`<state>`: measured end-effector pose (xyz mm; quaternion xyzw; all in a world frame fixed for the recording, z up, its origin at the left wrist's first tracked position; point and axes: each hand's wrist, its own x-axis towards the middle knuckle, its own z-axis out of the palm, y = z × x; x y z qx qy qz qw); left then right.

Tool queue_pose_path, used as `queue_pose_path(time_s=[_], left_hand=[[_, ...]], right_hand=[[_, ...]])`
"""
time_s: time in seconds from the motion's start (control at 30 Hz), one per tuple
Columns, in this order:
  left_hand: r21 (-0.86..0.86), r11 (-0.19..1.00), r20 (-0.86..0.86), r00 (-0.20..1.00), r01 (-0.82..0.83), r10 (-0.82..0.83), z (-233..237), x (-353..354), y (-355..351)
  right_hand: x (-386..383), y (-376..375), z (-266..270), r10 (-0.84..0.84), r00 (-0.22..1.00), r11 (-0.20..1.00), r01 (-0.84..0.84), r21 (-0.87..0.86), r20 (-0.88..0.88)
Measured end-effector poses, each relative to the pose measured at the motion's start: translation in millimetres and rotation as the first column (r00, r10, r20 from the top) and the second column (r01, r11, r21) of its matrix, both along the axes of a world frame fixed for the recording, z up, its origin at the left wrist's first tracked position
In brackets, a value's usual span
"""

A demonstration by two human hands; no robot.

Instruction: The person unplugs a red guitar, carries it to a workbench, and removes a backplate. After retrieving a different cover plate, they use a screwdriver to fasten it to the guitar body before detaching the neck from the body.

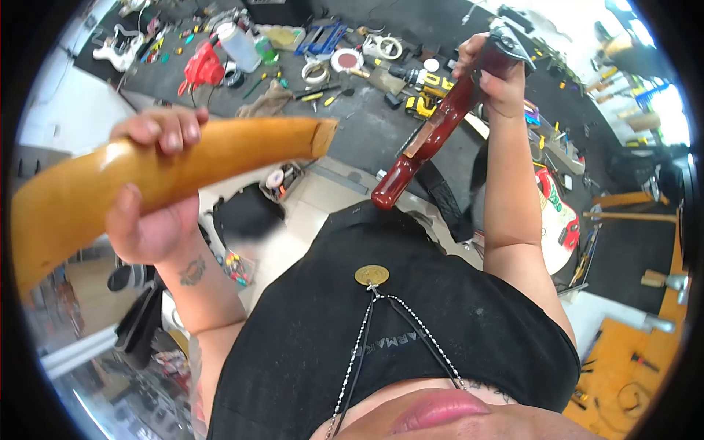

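My left hand (158,220) is wrapped round a glossy amber wooden gunstock (242,143), fingers over the top and thumb below. Its broad end runs out at the left edge of the view; its narrow cut end points right. At the upper right, my right hand (495,84) grips a dark red lacquered gunstock (451,114) near its thick upper end, where a shiny metal-looking part (511,40) shows. The red piece slants down to a rounded end in front of my black shirt (323,293). The two stocks are apart, both raised above the dark workbench (352,121).
On the bench lie a yellow drill (422,103), rolls of tape (315,72), a red tool (204,67), a clear bottle (238,45) and a cloth (268,99). A painted guitar body (561,220) stands at the right. Below is a black stool-like seat (248,214).
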<state>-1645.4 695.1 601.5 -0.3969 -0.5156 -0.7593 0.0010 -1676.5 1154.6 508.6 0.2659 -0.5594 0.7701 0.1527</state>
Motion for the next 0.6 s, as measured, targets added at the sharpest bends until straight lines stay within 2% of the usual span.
queue_pose_path(time_s=[0.03, 0.07, 0.13, 0.27, 0.37, 0.5, 0.6], left_hand=[[-0.003, 1.000, -0.007, 1.000, 0.025, -0.025, 4, -2, 6], [0.026, 0.996, -0.060, 0.995, 0.085, -0.083, 6, -6, 13], [0.003, 0.995, -0.032, 0.995, 0.095, -0.095, 13, -3, 28], [-0.001, 0.976, -0.055, 0.974, 0.218, -0.218, 23, 8, 71], [-0.006, 0.982, -0.077, 0.979, 0.187, -0.187, 28, 20, 97], [0.012, 0.996, -0.101, 0.991, 0.089, -0.088, 39, 30, 126], [0.013, 0.999, -0.119, 0.992, -0.051, 0.052, 49, 39, 147]], right_hand=[[-4, 3, -2, -0.065, 0.998, 0.995, 0.065, 0.070, -0.003], [-7, 7, -9, -0.065, 0.998, 0.996, 0.064, 0.062, 0.015], [-14, 18, -21, 0.028, 0.998, 0.995, -0.034, 0.098, 0.062], [-24, 34, -45, 0.191, 0.981, 0.981, -0.189, -0.041, 0.040], [-30, 53, -45, 0.331, 0.941, 0.941, -0.335, 0.042, 0.070], [-28, 55, -41, 0.401, 0.912, 0.912, -0.406, 0.059, 0.090], [-30, 53, -42, 0.417, 0.904, 0.906, -0.422, 0.044, 0.090]])
